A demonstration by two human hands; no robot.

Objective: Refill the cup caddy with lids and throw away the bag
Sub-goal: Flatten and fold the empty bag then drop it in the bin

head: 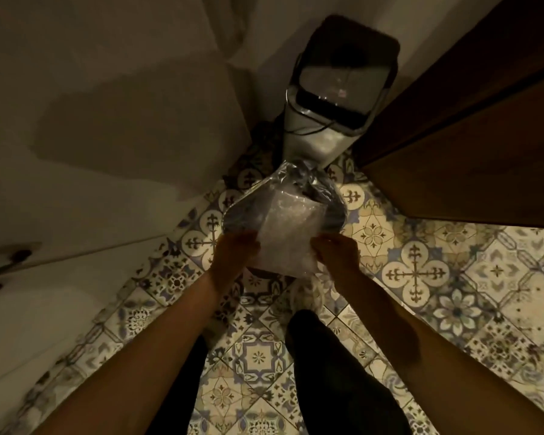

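Both hands, left hand (234, 252) and right hand (338, 254), pinch the clear plastic bag (285, 227), dark lids bunched inside, just short of the open-lidded bin (333, 98); white cabinets left of the bin, wooden door right.

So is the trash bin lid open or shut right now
Open. The trash bin's dark lid is tipped up and back, and the mouth below it shows a clear liner. Both hands hold the plastic bag short of it.
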